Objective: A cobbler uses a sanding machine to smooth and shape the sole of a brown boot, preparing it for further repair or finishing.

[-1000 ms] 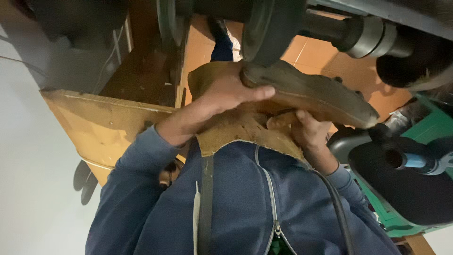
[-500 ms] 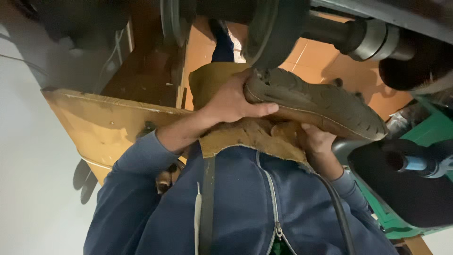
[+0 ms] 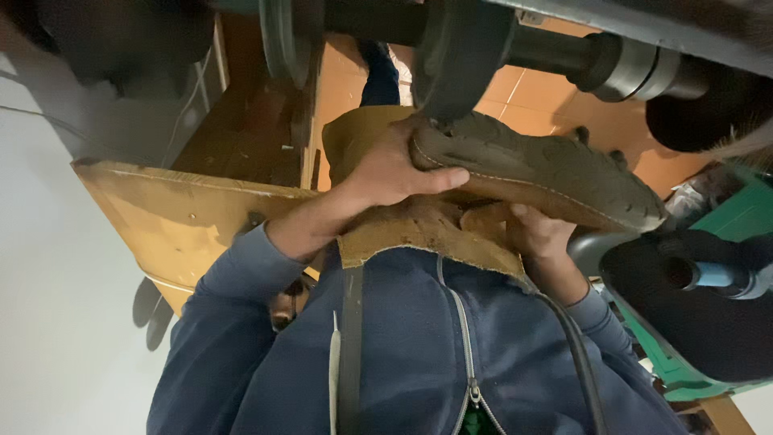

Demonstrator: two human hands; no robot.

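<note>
Head view: left hand (image 3: 386, 173) and right hand (image 3: 535, 234) grip shoe (image 3: 539, 173) sole-up.

Under me the floor (image 3: 523, 93) is laid with orange-brown tiles, split by thin pale joints. On my left a plain pale wall (image 3: 56, 306) runs down the whole side, with soft grey shadows on it. Against that wall stands a wooden workbench (image 3: 193, 225), its light, worn front edge slanting across my view and its darker frame (image 3: 250, 137) going back behind it. At my right a green metal machine body (image 3: 749, 217) sits at the edge. The light is dim and warm.
</note>
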